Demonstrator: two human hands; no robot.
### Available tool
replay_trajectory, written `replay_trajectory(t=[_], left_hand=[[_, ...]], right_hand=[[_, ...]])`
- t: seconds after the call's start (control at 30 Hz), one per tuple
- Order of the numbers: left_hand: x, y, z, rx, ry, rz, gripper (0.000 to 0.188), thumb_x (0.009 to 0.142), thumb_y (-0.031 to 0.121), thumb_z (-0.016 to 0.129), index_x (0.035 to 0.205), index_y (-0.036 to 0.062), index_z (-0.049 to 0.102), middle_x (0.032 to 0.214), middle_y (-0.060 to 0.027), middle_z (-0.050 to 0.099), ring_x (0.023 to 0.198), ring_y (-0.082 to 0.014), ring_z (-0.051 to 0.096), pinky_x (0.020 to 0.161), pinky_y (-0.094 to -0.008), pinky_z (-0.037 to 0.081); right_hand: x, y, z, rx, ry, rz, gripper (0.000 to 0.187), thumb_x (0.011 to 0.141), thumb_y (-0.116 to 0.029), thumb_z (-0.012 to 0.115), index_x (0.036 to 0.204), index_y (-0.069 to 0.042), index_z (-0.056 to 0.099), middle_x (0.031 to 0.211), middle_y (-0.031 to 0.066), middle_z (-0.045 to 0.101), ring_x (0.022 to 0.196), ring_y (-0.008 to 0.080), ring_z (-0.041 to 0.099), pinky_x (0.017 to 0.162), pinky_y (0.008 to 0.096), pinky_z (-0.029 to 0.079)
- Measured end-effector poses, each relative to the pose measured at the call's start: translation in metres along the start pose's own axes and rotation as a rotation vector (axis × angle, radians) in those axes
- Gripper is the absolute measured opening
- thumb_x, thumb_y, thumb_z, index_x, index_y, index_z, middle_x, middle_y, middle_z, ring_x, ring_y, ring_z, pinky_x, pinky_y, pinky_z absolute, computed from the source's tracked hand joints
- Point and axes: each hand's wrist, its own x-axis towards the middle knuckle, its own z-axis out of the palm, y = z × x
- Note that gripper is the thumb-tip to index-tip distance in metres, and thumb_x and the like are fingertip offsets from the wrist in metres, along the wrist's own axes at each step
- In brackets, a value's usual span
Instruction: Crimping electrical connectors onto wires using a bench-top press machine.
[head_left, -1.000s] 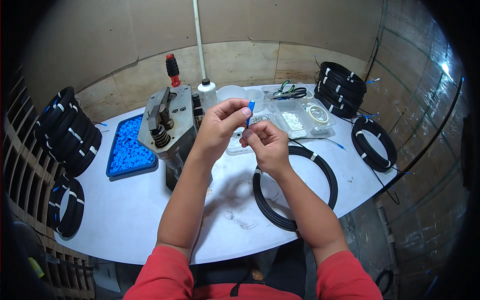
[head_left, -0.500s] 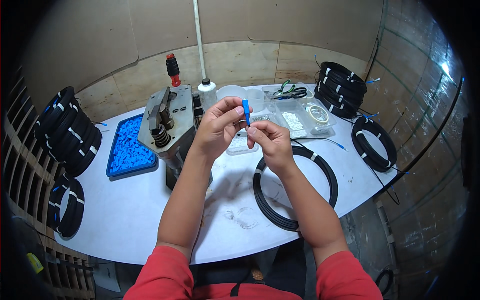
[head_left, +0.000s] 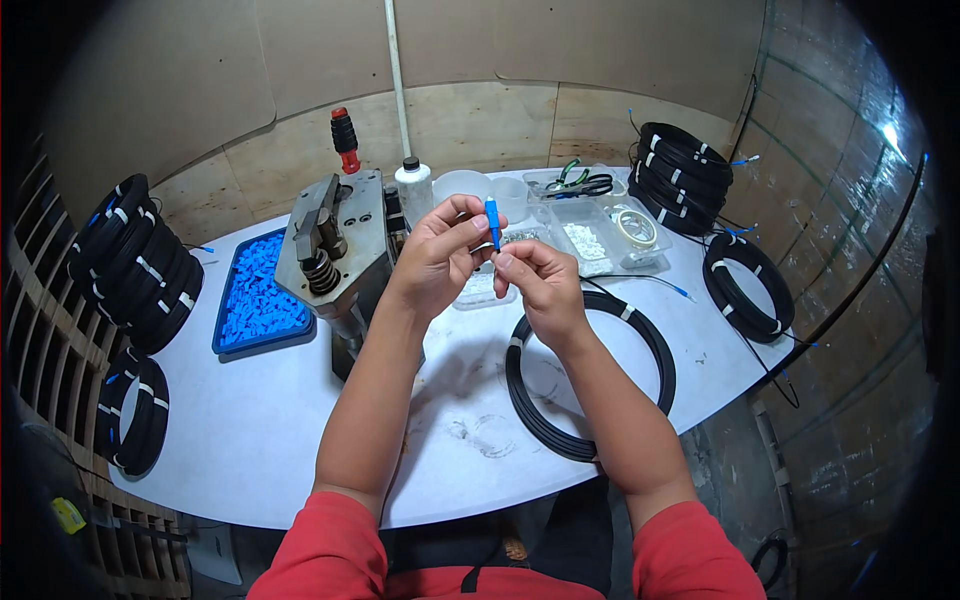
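Between finger and thumb, my left hand (head_left: 437, 252) pinches a blue fibre-optic connector (head_left: 492, 216), held upright with its pale tip uppermost. Just below, my right hand (head_left: 545, 290) is closed in a pinch at the connector's thin lower end, where the cable joins it; the fingers hide most of that joint. Both hands are raised over the middle of the table. A coil of black cable (head_left: 664, 365), tied with white bands, lies under my right forearm. From it a loose end with a blue tip (head_left: 683, 293) sticks out to the right.
Left of my arms stand a metal press (head_left: 366, 205) and a blue tray (head_left: 262, 347) of small blue parts. Clear plastic boxes (head_left: 655, 262), a white bottle (head_left: 413, 178) and pliers (head_left: 572, 175) sit behind. Stacked cable coils (head_left: 685, 175) flank both sides.
Both hands keep almost the same place and grip. The connector appears turned slightly about its length, with its pale tip showing a little more.
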Motion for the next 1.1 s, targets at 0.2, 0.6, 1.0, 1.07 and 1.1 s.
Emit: replay_trajectory(t=[0.2, 0.6, 1.0, 1.07, 1.1], left_hand=[[-0.0006, 0.0009, 0.0003, 0.003, 0.042, 0.026, 0.016, 0.097, 0.008, 0.068, 0.112, 0.0078, 0.064, 0.110, -0.0108, 0.071, 0.098, -0.0189, 0.067, 0.090, -0.0384, 0.053], [-0.0004, 0.0017, -0.0035, 0.006, 0.044, 0.001, 0.015, 0.097, 0.008, 0.068, 0.112, 0.0078, 0.065, 0.111, -0.0108, 0.072, 0.098, -0.0183, 0.067, 0.089, -0.0373, 0.053], [-0.0002, 0.0015, -0.0011, 0.009, 0.055, 0.001, 0.015, 0.096, 0.008, 0.069, 0.111, 0.0072, 0.066, 0.110, -0.0104, 0.072, 0.097, -0.0178, 0.067, 0.089, -0.0365, 0.053], [-0.0001, 0.0014, -0.0014, 0.011, 0.048, -0.001, 0.015, 0.096, 0.008, 0.069, 0.111, 0.0072, 0.066, 0.110, -0.0103, 0.072, 0.096, -0.0178, 0.067, 0.088, -0.0365, 0.053], [-0.0002, 0.0014, -0.0016, 0.014, 0.041, -0.002, 0.015, 0.096, 0.008, 0.069, 0.111, 0.0071, 0.066, 0.110, -0.0102, 0.072, 0.096, -0.0178, 0.067, 0.088, -0.0364, 0.053]], right_hand=[[-0.0005, -0.0007, 0.0035, -0.017, 0.012, 0.023, 0.014, 0.099, -0.010, 0.069, 0.103, 0.002, 0.072, 0.080, 0.0046, 0.070, 0.072, 0.0093, 0.064, 0.067, 0.0245, 0.052], [-0.0008, -0.0012, 0.0040, -0.045, 0.007, 0.034, 0.013, 0.100, -0.011, 0.068, 0.103, 0.002, 0.070, 0.081, 0.0045, 0.070, 0.073, 0.0091, 0.064, 0.068, 0.0247, 0.052], [-0.0010, -0.0011, 0.0044, -0.045, 0.007, 0.028, 0.013, 0.100, -0.012, 0.068, 0.103, 0.001, 0.070, 0.080, 0.0043, 0.070, 0.073, 0.0091, 0.064, 0.068, 0.0250, 0.052], [-0.0009, -0.0010, 0.0037, -0.061, 0.011, 0.026, 0.013, 0.100, -0.012, 0.068, 0.102, 0.001, 0.070, 0.080, 0.0043, 0.069, 0.073, 0.0093, 0.064, 0.069, 0.0250, 0.052], [-0.0010, -0.0008, 0.0036, -0.061, 0.011, 0.027, 0.013, 0.100, -0.012, 0.068, 0.102, 0.001, 0.070, 0.080, 0.0043, 0.069, 0.073, 0.0093, 0.064, 0.069, 0.0250, 0.052]])
